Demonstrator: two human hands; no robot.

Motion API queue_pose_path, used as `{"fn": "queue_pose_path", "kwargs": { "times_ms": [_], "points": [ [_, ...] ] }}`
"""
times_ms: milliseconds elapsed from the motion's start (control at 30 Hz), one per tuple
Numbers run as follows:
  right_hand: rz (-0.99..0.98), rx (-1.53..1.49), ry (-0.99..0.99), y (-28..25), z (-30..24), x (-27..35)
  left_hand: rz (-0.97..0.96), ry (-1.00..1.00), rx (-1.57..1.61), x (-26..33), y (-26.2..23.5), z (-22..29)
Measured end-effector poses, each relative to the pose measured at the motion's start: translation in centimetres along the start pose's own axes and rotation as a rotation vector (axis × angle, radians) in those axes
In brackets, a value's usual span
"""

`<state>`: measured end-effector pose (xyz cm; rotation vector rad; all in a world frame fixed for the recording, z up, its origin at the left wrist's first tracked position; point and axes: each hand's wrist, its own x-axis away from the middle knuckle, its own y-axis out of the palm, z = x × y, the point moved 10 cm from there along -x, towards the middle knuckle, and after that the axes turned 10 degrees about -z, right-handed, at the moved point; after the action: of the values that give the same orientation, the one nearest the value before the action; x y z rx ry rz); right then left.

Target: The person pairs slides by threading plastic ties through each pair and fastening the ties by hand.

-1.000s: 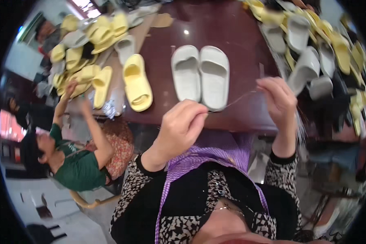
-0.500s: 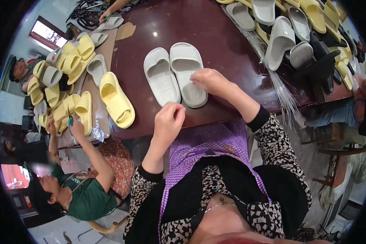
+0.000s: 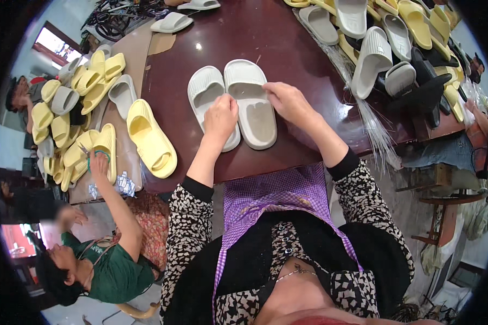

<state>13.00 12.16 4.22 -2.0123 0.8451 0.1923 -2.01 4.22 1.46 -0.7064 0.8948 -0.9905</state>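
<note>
Slippers, pale grey pair (image 3: 238, 103), near the table's (image 3: 287, 32) front edge. I see my left hand (image 3: 220, 115) pinching the inner rim between them, my right hand (image 3: 288, 100) pressed on the right one. Yellow slipper (image 3: 151, 138) alongside at left; bundle of clear strands (image 3: 371, 127) at right.

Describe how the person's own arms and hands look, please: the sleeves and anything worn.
Both arms wear long sleeves with a black and white blotchy pattern, ending in plain black cuffs. The left hand and right hand are bare: no gloves, and no rings or watch that I can make out. A purple checked apron covers the front.
</note>
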Motion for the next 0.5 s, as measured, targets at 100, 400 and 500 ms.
{"fn": "queue_pose_path", "kwargs": {
  "times_ms": [100,400,500],
  "points": [
    [-0.021,-0.015,0.189,-0.8,4.1,-1.8,0.024,0.033,0.015,-0.3,0.3,0.8],
    [-0.131,0.258,0.582,2.4,12.1,-9.0,0.081,0.090,0.072,-0.1,-1.1,0.9],
    [-0.186,0.239,0.538,2.9,12.0,-10.1,0.076,0.163,0.087,0.1,-1.9,1.1]
  ]
}}
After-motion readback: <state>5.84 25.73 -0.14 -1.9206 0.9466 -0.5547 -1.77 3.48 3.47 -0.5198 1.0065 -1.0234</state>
